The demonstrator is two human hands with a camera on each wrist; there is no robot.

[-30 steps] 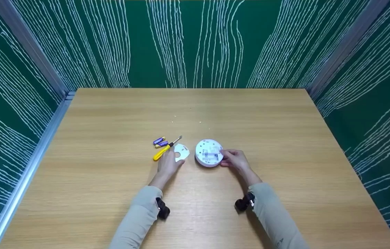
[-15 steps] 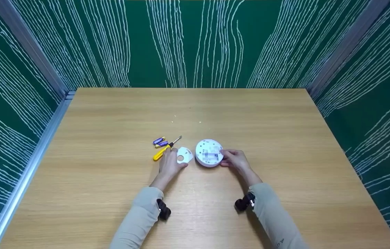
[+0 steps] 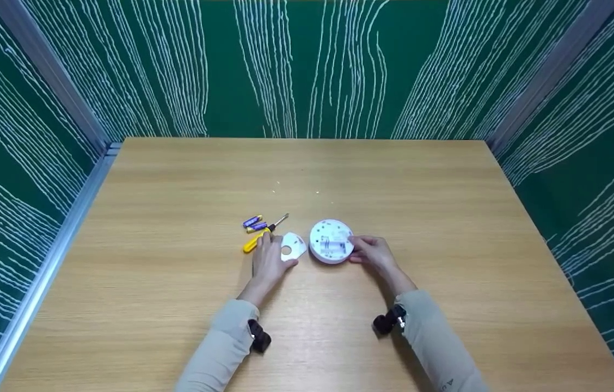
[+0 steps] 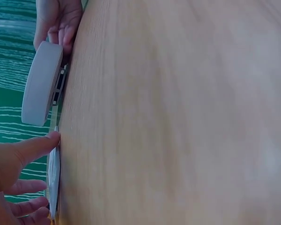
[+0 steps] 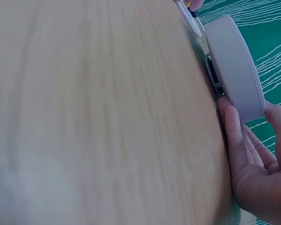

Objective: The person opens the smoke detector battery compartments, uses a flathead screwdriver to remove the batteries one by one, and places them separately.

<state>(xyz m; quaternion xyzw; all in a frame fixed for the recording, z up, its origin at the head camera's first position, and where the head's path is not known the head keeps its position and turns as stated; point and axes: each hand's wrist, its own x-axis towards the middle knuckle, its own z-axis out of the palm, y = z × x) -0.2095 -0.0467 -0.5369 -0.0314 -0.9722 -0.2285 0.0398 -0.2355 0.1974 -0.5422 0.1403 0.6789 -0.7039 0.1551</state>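
Note:
In the head view, my left hand (image 3: pixel 269 261) holds a flat white plate (image 3: pixel 298 247) with a round hole by its edges. In the left wrist view, the thumb is at the near edge of the plate (image 4: pixel 54 173) and the fingers are spread at its far side. My right hand (image 3: pixel 373 255) grips the right rim of a round white device (image 3: pixel 331 242) with an open battery compartment facing up. The right wrist view shows the thumb on one face of the device (image 5: pixel 235 68) and the fingers under the other. A small gap separates plate and device.
A yellow-handled screwdriver (image 3: pixel 257 240) lies just beyond my left fingers. Behind it are two purple batteries (image 3: pixel 252 221). Tiny white bits are scattered farther back on the wooden table (image 3: pixel 421 185). Green walls with white lines surround the table.
My left hand has shifted slightly right, bringing the white plate closer to the device and turning it a little. The right hand keeps its grip on the device.

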